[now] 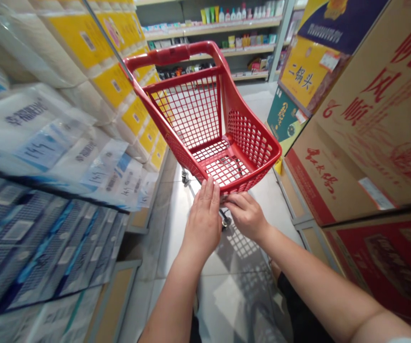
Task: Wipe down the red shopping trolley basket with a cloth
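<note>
A red plastic shopping cart (239, 97) with lattice walls stands in front of me, its handle on the far side and its basket showing no goods. My left hand (205, 216) lies with straight, flat fingers against the basket's near end, fingertips at the rim. Just to its right, my right hand (246, 214) has its fingers bent over the lower edge of that same end, gripping it. The undersides of the right fingers are hidden. Below the basket, a caster wheel (226, 221) shows between my hands.
Plastic-wrapped paper packs (108, 90) are stacked along the left side. Large cardboard cartons (380, 109) line the right. Shelves with bottles and tubes (208, 31) cross the far end. The tiled floor (176, 228) runs narrowly between the stacks.
</note>
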A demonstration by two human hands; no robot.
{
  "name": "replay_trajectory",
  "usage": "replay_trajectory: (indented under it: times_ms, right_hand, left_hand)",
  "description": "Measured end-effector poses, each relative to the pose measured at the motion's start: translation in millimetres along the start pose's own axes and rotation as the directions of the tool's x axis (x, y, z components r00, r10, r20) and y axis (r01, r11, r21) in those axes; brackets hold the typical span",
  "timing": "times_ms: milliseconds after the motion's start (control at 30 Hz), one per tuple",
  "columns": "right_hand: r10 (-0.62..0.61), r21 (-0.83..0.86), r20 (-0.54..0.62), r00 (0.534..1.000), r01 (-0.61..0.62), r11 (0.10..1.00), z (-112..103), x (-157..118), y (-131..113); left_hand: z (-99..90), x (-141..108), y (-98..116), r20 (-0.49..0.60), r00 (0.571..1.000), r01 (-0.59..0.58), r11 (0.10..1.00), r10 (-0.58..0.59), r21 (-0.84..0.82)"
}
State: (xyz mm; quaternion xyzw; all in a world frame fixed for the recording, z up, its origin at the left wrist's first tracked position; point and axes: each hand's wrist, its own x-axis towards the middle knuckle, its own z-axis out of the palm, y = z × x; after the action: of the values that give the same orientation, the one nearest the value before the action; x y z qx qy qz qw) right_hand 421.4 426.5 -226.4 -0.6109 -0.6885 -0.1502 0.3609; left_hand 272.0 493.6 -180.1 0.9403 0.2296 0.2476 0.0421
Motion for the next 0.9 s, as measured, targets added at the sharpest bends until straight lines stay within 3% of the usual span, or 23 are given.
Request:
replay_trajectory:
  times_ms: [133,400,567,700,900]
  right_hand:
    - [-0.003,-0.025,0.038,0.999,0.004,1.0,0.1,-3.8,2.8]
    - [0.019,0.049,-0.005,1.0,-0.018,0.999,-8.5,-3.7,6.9]
    - [0.009,0.109,-0.111,0.994,0.003,0.994,-12.2,1.3,3.7]
    - [-0.001,0.106,-0.028,1.0,0.004,0.994,-10.8,1.3,2.3]
    - [0.027,0.135,-0.121,0.992,-0.011,0.991,-15.2,4.2,-0.9]
  left_hand:
    - [0.5,1.2,1.7,0.002,1.0,0.008,1.0,-0.008,0.009]
    - [2.7,0.1,2.6,-0.009,1.0,0.022,1.0,-0.022,0.022]
    - [3.6,0.2,2.2,-0.013,1.0,0.021,1.0,-0.021,0.006]
    - [4.3,1.4,1.7,-0.033,0.999,0.033,0.999,-0.033,-0.011]
    - [-0.2,2.1,1.7,0.022,1.0,0.018,1.0,-0.017,-0.019]
